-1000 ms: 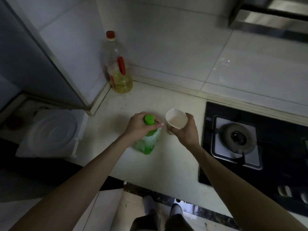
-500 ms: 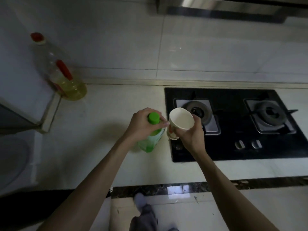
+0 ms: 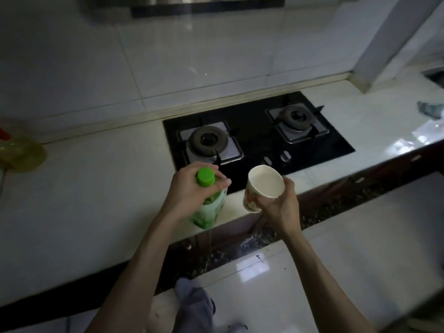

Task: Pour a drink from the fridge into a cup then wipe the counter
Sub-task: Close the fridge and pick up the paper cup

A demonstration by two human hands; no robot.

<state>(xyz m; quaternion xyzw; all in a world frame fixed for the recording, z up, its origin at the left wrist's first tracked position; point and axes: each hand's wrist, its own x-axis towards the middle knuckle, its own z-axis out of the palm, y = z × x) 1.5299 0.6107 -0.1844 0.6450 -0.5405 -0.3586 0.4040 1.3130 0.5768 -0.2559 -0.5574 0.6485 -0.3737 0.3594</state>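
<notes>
My left hand (image 3: 189,191) grips the neck of a green drink bottle (image 3: 208,210) with a bright green cap (image 3: 205,177) still screwed on; the bottle is held over the white counter (image 3: 91,200) near its front edge. My right hand (image 3: 278,207) holds a white paper cup (image 3: 263,186) with a red print, tilted towards me so its inside shows; it looks empty. Cup and bottle are side by side, a small gap between them, just in front of the black gas hob (image 3: 254,135).
The hob has two burners (image 3: 208,140) (image 3: 296,117) and knobs at its front. A yellow oil bottle (image 3: 19,152) stands at the far left by the tiled wall. A grey cloth (image 3: 430,109) lies on the counter at the far right. An extractor hood hangs above.
The view has swung to the right: the oil bottle slid to the left edge and the whole hob and the cloth came into sight. Both hands keep their hold and moved towards the counter's front edge.
</notes>
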